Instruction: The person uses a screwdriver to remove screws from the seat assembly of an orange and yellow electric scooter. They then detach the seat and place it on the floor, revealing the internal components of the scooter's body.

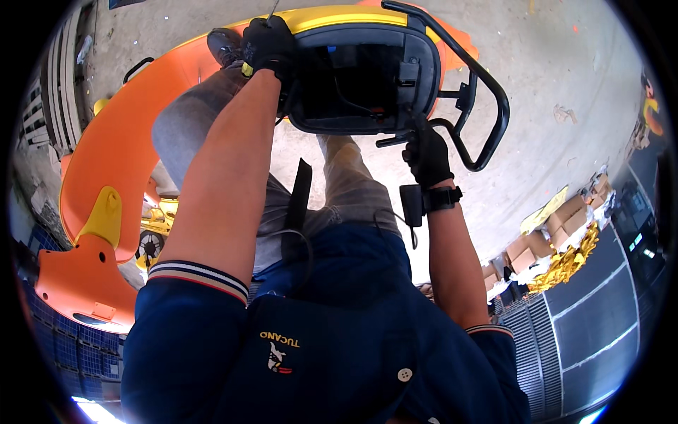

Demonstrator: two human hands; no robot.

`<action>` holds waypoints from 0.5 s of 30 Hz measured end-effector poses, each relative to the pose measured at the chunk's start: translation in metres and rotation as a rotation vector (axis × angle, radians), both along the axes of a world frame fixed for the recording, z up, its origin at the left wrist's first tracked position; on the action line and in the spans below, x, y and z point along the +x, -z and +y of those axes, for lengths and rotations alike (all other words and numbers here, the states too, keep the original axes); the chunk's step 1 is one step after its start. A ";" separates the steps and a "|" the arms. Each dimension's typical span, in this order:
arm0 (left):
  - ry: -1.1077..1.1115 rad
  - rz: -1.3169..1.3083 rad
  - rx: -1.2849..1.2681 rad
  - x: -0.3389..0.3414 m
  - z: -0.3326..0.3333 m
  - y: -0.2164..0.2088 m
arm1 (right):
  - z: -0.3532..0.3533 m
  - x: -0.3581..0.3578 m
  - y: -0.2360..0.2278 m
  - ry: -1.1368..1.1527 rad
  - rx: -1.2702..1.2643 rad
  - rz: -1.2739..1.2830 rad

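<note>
An orange and yellow vehicle body (106, 152) curves around my left side and ahead of me. At its front is an open black compartment (364, 127) with a dark interior and thin wires inside. My left hand (268, 46), in a black glove, is closed beside the compartment's upper left corner; a thin dark rod (273, 8) sticks out above the fist. My right hand (428, 154), also gloved, is closed at the lower right corner of the compartment rim. Its fingertips are dark against the black frame, so what they grip is hidden.
A bent black tube bar (494, 92) juts out right of the compartment. My legs (353, 184) straddle the space below it. Cardboard boxes (565, 219) and yellow scraps (568, 265) lie at the right. Wooden pallets (60, 85) stand far left. A black strap (299, 194) hangs before my waist.
</note>
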State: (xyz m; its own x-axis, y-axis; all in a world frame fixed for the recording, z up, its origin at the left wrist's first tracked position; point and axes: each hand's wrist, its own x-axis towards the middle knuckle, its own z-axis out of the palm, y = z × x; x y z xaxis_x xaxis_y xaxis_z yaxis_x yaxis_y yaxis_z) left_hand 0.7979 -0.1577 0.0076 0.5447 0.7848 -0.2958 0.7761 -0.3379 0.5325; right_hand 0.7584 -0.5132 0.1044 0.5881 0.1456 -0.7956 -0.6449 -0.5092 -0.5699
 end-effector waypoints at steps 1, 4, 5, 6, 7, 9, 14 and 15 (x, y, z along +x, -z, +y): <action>0.002 0.011 0.020 -0.001 0.002 0.002 | 0.010 0.005 -0.013 0.397 0.197 0.242; 0.038 0.011 0.056 -0.004 0.004 0.014 | 0.042 0.013 -0.037 0.891 0.344 0.525; 0.067 -0.009 0.056 -0.007 0.006 0.020 | 0.045 0.013 -0.037 0.901 0.355 0.548; 0.096 -0.029 0.056 -0.008 0.007 0.025 | 0.046 0.013 -0.038 0.910 0.365 0.570; 0.084 -0.015 0.065 -0.008 0.006 0.024 | 0.046 0.014 -0.038 0.798 0.268 0.533; 0.062 0.012 0.083 -0.006 0.004 0.022 | 0.045 0.017 -0.039 0.570 0.077 0.456; 0.001 0.030 0.023 -0.001 0.003 0.003 | 0.032 0.010 -0.024 -0.381 -0.305 -0.221; 0.001 0.031 0.023 -0.001 0.003 0.004 | 0.019 0.002 -0.009 -0.499 -0.355 -0.351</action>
